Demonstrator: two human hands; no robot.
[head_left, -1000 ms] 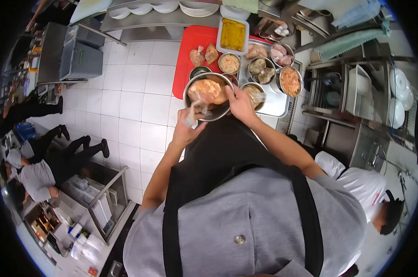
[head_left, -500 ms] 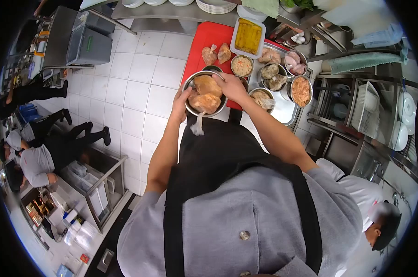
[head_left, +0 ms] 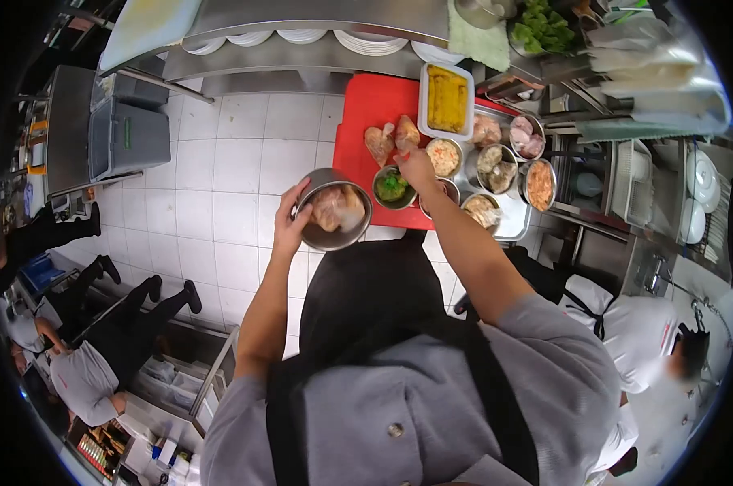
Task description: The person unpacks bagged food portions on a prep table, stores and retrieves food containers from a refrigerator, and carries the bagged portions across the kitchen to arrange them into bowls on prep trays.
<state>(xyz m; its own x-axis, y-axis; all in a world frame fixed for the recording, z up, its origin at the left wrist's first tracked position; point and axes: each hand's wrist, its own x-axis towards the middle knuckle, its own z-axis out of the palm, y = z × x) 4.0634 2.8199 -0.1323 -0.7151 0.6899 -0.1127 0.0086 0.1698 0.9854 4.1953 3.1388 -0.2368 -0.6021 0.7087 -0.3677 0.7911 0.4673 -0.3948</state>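
My left hand point(head_left: 289, 220) grips the rim of a metal bowl point(head_left: 314, 236), tilted above the floor left of the red cutting board point(head_left: 352, 121). Inside the bowl lies meat in clear plastic bags point(head_left: 334, 206). My right hand point(head_left: 415, 168) is over the board, its fingers drawn together at the lower end of a bagged piece of meat point(head_left: 406, 131); what they hold is hidden. Beside that piece lies another bagged piece of meat point(head_left: 378, 146). Just below the right hand stands a small metal bowl of green herbs point(head_left: 392, 186).
A plastic tub of yellow food point(head_left: 447, 97) sits at the board's far right. Several metal bowls of food, including a pale shredded mix point(head_left: 444, 157), stand around a metal tray point(head_left: 512, 219). Stacked plates point(head_left: 370, 43) rest on a shelf ahead. Other people stand left and right.
My right hand has let go of the bowl and moved right over the board. The left hand has shifted the bowl left and tilted it, uncovering the green herbs.
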